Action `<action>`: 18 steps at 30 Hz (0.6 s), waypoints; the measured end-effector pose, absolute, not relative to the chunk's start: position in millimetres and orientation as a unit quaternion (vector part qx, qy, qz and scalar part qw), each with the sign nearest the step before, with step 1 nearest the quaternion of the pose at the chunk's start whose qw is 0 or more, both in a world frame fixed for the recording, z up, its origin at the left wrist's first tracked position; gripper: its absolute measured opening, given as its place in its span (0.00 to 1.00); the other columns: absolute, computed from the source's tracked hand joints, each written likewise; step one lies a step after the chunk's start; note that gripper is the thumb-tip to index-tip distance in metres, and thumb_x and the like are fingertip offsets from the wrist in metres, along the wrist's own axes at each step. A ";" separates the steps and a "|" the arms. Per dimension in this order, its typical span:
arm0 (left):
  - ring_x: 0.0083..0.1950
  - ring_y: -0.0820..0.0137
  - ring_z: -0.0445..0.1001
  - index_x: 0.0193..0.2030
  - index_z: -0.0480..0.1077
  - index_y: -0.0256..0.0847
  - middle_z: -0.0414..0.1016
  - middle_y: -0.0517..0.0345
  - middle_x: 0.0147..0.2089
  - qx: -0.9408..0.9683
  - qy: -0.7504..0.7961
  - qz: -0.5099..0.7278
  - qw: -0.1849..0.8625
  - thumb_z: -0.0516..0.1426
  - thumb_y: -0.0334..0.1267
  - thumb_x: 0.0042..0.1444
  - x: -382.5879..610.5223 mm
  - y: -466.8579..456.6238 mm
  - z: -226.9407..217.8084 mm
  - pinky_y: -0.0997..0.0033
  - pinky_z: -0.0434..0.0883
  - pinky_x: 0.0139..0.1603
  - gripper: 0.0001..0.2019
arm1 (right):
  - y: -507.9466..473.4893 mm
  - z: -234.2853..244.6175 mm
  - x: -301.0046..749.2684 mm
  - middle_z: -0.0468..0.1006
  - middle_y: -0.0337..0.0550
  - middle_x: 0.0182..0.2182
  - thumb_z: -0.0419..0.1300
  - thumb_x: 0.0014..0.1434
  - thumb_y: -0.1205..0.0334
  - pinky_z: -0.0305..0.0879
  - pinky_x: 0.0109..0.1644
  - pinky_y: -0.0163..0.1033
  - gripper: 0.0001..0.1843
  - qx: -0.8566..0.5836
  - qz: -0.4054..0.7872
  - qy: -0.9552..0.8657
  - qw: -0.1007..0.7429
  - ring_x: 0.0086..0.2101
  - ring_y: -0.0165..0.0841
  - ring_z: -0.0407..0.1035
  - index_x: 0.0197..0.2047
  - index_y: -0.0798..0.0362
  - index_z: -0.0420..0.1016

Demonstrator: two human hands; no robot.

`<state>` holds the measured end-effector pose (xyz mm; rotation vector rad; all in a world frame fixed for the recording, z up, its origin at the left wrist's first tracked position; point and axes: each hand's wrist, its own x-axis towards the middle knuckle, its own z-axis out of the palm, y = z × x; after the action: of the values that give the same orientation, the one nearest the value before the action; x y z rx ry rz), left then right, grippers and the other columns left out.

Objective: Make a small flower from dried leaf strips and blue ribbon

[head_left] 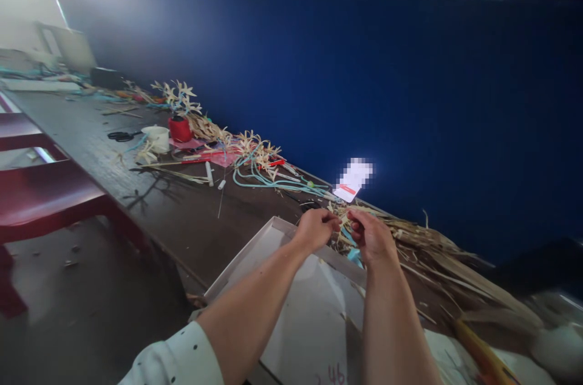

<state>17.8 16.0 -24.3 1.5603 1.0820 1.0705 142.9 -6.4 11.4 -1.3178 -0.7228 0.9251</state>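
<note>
Over the far edge of a shallow white cardboard tray, my left hand is closed with its fingertips pinched together. My right hand faces it, thumb and fingers also pinched, a small gap apart. Whatever lies in either pinch is too small to make out. Just behind and below the fingers is a heap of pale dried strips with a bit of light blue material. A phone with a lit, blurred screen leans beyond my hands. Dark-handled scissors lie partly hidden behind my left hand.
Straw-like flowers on light blue stems lie left along the table. Farther off stand a white cup and a red spool. Long dried leaves spread right. A blue partition runs behind; red stools stand left.
</note>
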 end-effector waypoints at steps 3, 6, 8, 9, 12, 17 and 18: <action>0.26 0.75 0.67 0.32 0.75 0.38 0.76 0.58 0.28 0.626 0.440 0.436 0.474 0.56 0.42 0.50 16.7 14.7 -21.6 0.77 0.60 0.27 0.11 | -6.8 13.1 141.9 0.75 0.40 0.25 0.69 0.36 0.57 0.52 0.15 0.24 0.15 -0.573 0.414 -0.302 0.639 0.19 0.20 0.59 0.28 0.57 0.78; 0.24 0.76 0.65 0.31 0.75 0.37 0.76 0.58 0.28 0.619 0.437 0.435 0.486 0.56 0.41 0.49 16.1 13.6 -19.7 0.77 0.60 0.26 0.11 | -6.2 12.7 142.6 0.75 0.42 0.26 0.68 0.38 0.53 0.50 0.13 0.23 0.17 -0.567 0.425 -0.301 0.638 0.19 0.20 0.58 0.28 0.58 0.78; 0.23 0.77 0.65 0.31 0.75 0.37 0.75 0.59 0.27 0.616 0.436 0.436 0.490 0.56 0.41 0.49 16.2 13.2 -19.5 0.77 0.60 0.26 0.10 | -5.8 11.9 143.2 0.76 0.42 0.27 0.68 0.38 0.52 0.50 0.13 0.24 0.18 -0.567 0.422 -0.302 0.639 0.19 0.20 0.58 0.28 0.57 0.78; 0.23 0.77 0.64 0.31 0.75 0.37 0.75 0.59 0.26 0.615 0.434 0.437 0.492 0.56 0.42 0.49 16.4 13.1 -19.6 0.77 0.60 0.25 0.11 | -5.8 11.7 143.5 0.76 0.42 0.27 0.68 0.38 0.52 0.50 0.13 0.24 0.18 -0.568 0.417 -0.302 0.642 0.19 0.20 0.58 0.29 0.57 0.78; 0.23 0.77 0.64 0.31 0.75 0.37 0.75 0.59 0.26 0.610 0.431 0.442 0.498 0.56 0.42 0.49 17.1 13.6 -20.6 0.77 0.59 0.25 0.11 | -6.3 12.0 143.8 0.75 0.40 0.26 0.69 0.38 0.53 0.50 0.13 0.24 0.17 -0.571 0.403 -0.302 0.649 0.18 0.20 0.58 0.31 0.55 0.79; 0.23 0.76 0.65 0.31 0.75 0.37 0.75 0.59 0.26 0.611 0.425 0.443 0.499 0.56 0.44 0.49 17.3 14.8 -21.2 0.77 0.59 0.25 0.12 | -7.4 12.8 144.7 0.77 0.40 0.29 0.68 0.39 0.54 0.54 0.14 0.25 0.21 -0.581 0.414 -0.298 0.634 0.18 0.22 0.61 0.38 0.52 0.78; 0.23 0.77 0.64 0.32 0.76 0.37 0.75 0.59 0.26 0.610 0.426 0.443 0.500 0.56 0.44 0.49 17.2 14.9 -20.9 0.77 0.59 0.25 0.12 | -7.6 12.5 145.0 0.78 0.41 0.31 0.68 0.40 0.54 0.55 0.14 0.25 0.20 -0.582 0.426 -0.301 0.624 0.18 0.22 0.62 0.38 0.52 0.78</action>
<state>17.2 14.9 -20.9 1.4765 1.0301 1.0714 145.0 -7.6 12.5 -1.3360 -0.6921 0.9776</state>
